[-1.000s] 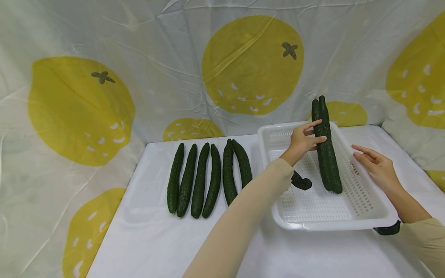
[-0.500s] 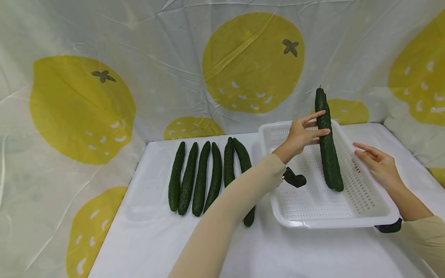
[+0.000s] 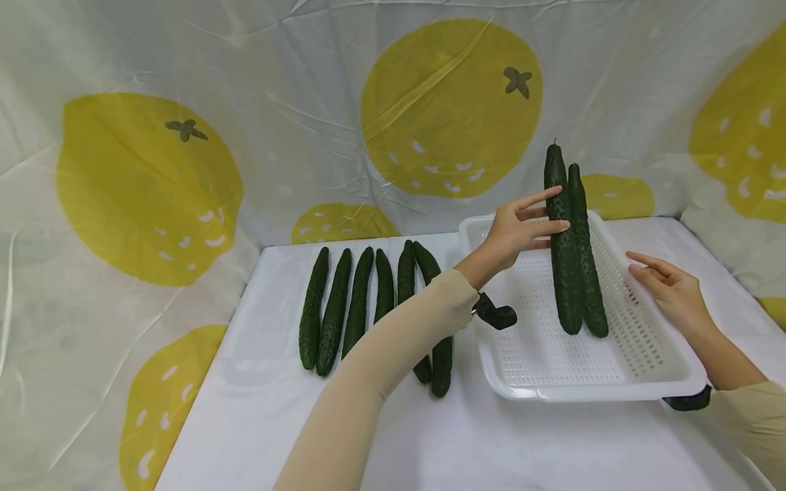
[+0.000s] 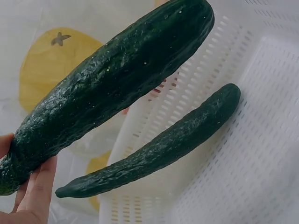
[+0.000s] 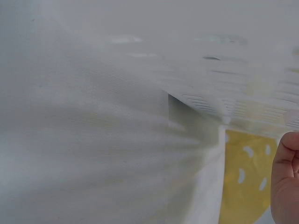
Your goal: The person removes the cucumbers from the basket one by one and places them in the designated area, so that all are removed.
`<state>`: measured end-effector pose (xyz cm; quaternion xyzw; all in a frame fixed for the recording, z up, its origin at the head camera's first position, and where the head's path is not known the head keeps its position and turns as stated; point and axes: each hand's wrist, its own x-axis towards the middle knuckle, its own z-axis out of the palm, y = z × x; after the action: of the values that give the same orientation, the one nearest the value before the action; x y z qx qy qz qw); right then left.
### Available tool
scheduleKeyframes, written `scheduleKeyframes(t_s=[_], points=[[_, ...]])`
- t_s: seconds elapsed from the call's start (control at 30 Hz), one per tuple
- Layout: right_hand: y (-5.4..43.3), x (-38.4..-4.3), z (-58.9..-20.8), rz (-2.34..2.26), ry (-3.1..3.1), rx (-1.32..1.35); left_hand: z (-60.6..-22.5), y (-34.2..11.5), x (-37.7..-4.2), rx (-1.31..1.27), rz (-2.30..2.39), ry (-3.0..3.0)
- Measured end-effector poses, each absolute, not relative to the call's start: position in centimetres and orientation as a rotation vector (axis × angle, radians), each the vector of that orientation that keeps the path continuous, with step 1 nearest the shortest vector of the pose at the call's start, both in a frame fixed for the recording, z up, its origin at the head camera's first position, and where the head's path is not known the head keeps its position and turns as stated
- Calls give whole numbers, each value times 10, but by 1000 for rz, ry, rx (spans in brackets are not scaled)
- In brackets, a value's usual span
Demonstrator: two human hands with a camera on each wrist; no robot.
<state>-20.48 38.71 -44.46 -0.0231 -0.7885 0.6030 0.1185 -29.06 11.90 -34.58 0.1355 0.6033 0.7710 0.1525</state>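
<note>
In the head view my left hand (image 3: 512, 232) holds a dark green cucumber (image 3: 561, 273), slanting over the white plastic basket (image 3: 589, 392), its upper end raised above the far rim. The left wrist view has the thumb and fingers (image 4: 39, 191) around one end of this larger cucumber (image 4: 112, 74). Behind it, a slimmer cucumber (image 4: 159, 154) leans in the basket against the perforated wall. My right hand (image 3: 669, 290) is beside the basket's right rim, index finger and thumb extended toward it; any contact is unclear. The right wrist view shows only part of this hand (image 5: 285, 179).
Several cucumbers (image 3: 313, 307) lie side by side on the white tablecloth (image 3: 245, 409), left of the basket. My left forearm covers parts of some. A pale curtain with yellow lemon prints (image 3: 451, 109) hangs behind the table.
My left hand has moved left and slightly up with its cucumber. The held cucumber now stands apart from the one in the basket. The right hand has hardly moved.
</note>
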Motion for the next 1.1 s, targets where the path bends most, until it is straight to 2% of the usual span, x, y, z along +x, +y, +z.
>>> scheduleKeyframes(t_s=[1.1], points=[[386, -204, -443, 1723, -2350, -95, -335, 64, -286, 382, 2171, 1668]])
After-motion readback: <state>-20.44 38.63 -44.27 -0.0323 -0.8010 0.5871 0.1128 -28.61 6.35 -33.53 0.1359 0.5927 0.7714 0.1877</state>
